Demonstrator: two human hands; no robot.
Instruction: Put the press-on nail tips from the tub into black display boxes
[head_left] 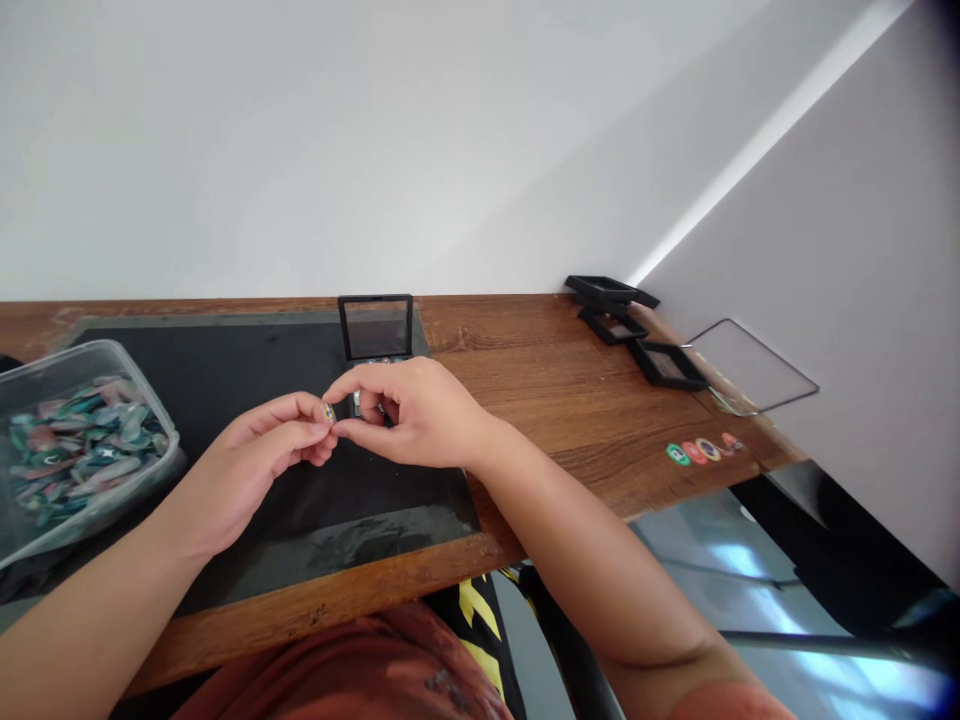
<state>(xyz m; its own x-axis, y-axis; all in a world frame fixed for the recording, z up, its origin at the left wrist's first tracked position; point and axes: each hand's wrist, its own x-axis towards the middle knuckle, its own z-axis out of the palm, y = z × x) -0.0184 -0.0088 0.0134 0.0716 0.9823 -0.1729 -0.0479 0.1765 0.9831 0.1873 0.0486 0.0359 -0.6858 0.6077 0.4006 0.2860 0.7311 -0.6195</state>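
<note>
Above the black mat, my left hand (274, 438) pinches a small disc (328, 413) with yellow and dark blue marks between thumb and forefinger. My right hand (412, 412) meets it there, thumb and forefinger closed at the disc's right edge, the other fingers curled. Much of the disc is covered by fingertips. Just behind my right hand stands an open black display case (376, 328) with a clear window in its raised lid. Its lower half is mostly hidden by that hand; a few small pieces show inside.
At the left, a clear plastic tub (171, 420) holds many small teal, pink and white pieces. Several black frames (667, 365) lie toward the back right. Coloured round discs (706, 449) sit near the right edge. A black mat (225, 350) covers the wooden table's left part.
</note>
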